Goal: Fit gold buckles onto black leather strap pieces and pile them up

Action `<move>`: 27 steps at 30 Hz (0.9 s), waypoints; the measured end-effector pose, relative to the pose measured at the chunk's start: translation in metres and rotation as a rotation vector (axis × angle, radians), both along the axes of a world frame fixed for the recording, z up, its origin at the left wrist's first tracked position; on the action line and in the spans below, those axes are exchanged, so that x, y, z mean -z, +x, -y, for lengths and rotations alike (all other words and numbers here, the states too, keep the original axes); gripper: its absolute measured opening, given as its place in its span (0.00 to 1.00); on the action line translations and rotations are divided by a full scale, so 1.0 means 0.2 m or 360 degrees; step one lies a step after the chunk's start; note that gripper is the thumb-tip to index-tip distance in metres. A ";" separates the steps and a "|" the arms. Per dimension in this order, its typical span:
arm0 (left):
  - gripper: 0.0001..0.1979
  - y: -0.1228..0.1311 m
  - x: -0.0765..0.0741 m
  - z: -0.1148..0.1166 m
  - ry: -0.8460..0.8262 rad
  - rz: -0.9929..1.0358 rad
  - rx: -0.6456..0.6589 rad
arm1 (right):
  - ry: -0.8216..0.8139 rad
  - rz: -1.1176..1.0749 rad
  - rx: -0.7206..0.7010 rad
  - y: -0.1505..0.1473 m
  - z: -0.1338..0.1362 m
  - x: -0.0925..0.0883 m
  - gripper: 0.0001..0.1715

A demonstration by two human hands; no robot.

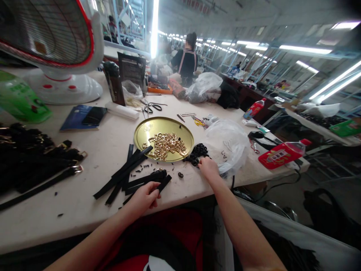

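Note:
My left hand is closed around the near end of a black strap at the table's front edge. More loose black straps lie fanned out just beyond it. My right hand rests with fingers curled on a small heap of black loops, pinching among them; what it holds is hidden. A round gold tray with a pile of gold buckles sits between and beyond both hands.
A heap of finished black straps with buckles fills the left. A fan, a green bag, a notebook with phone, scissors, plastic bags and two red bottles stand around. Another person works at the far end.

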State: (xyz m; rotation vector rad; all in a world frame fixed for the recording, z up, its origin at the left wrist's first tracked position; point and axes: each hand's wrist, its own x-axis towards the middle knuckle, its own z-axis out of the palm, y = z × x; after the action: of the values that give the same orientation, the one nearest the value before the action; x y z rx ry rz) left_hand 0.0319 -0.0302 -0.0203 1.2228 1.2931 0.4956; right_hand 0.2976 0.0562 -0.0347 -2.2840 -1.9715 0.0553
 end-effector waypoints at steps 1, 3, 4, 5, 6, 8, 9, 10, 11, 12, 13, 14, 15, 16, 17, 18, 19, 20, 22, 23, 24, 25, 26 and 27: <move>0.20 0.00 -0.01 0.01 -0.0018 0.0043 0.0030 | 0.0004 -0.0023 0.0000 0.00 0.00 -0.01 0.05; 0.19 0.00 -0.04 0.02 -0.0047 0.0127 0.0094 | 0.0035 -0.0084 -0.0013 0.01 0.02 -0.04 0.05; 0.19 -0.01 -0.05 0.03 -0.0061 0.0160 0.0116 | 0.0059 -0.0124 -0.0026 0.01 0.04 -0.05 0.06; 0.19 -0.01 -0.05 0.03 -0.0081 0.0189 0.0127 | 0.0083 -0.0168 -0.0046 0.01 0.07 -0.06 0.07; 0.19 -0.01 -0.06 0.04 -0.0103 0.0216 0.0127 | 0.0099 -0.0199 -0.0076 0.00 0.10 -0.07 0.07; 0.19 0.00 -0.06 0.04 -0.0140 0.0268 0.0119 | 0.0093 -0.0417 -0.0142 -0.03 0.17 -0.07 0.08; 0.18 0.01 -0.06 0.04 -0.0152 0.0286 0.0119 | 0.0061 -0.0624 -0.0166 -0.06 0.22 -0.06 0.09; 0.18 0.01 -0.07 0.04 -0.0156 0.0301 0.0122 | 0.0015 -0.0970 -0.0159 -0.10 0.26 -0.05 0.10; 0.17 0.02 -0.07 0.04 -0.0154 0.0314 0.0128 | -0.0047 -0.1328 -0.0129 -0.13 0.29 -0.04 0.11; 0.17 0.03 -0.07 0.04 -0.0151 0.0321 0.0132 | -0.0102 -0.1672 -0.0078 -0.17 0.33 -0.02 0.11; 0.17 0.03 -0.08 0.04 -0.0154 0.0324 0.0136 | -0.0163 -0.1995 -0.0013 -0.20 0.35 -0.02 0.11; 0.16 0.03 -0.08 0.04 -0.0160 0.0325 0.0137 | -0.0220 -0.2249 0.0051 -0.23 0.38 -0.01 0.11; 0.16 0.03 -0.09 0.05 -0.0165 0.0326 0.0135 | -0.0273 -0.2463 0.0104 -0.26 0.40 -0.01 0.12; 0.16 0.03 -0.09 0.05 -0.0166 0.0327 0.0131 | -0.0326 -0.2644 0.0139 -0.28 0.41 -0.01 0.15; 0.16 0.03 -0.09 0.06 -0.0165 0.0327 0.0125 | -0.0369 -0.2786 0.0162 -0.29 0.42 -0.02 0.17; 0.16 0.02 -0.09 0.06 -0.0160 0.0332 0.0119 | -0.0402 -0.2891 0.0173 -0.30 0.43 -0.02 0.18; 0.16 0.02 -0.08 0.07 -0.0150 0.0344 0.0113 | -0.0423 -0.2968 0.0180 -0.32 0.44 -0.03 0.18; 0.15 0.02 -0.07 0.07 -0.0141 0.0361 0.0105 | -0.0428 -0.3028 0.0193 -0.32 0.45 -0.03 0.17; 0.14 0.02 -0.05 0.08 -0.0132 0.0398 0.0092 | -0.0403 -0.3114 0.0260 -0.34 0.46 -0.02 0.16; 0.13 0.03 -0.04 0.09 -0.0135 0.0413 0.0085 | -0.0386 -0.3136 0.0299 -0.35 0.46 -0.01 0.17; 0.13 0.03 -0.04 0.10 -0.0143 0.0424 0.0078 | -0.0370 -0.3144 0.0333 -0.35 0.47 0.00 0.19; 0.13 0.04 -0.04 0.10 -0.0156 0.0435 0.0074 | -0.0351 -0.3138 0.0360 -0.36 0.48 0.00 0.20; 0.13 0.04 -0.05 0.11 -0.0174 0.0447 0.0074 | -0.0337 -0.3121 0.0375 -0.37 0.49 0.01 0.21; 0.13 0.05 -0.06 0.12 -0.0197 0.0463 0.0074 | -0.0326 -0.3101 0.0375 -0.38 0.50 0.01 0.21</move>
State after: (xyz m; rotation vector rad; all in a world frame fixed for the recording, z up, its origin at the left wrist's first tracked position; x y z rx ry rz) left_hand 0.0416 -0.0542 -0.0090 1.0329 1.0302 0.5303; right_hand 0.2219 -0.0444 -0.0359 -1.1376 -0.5586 1.6454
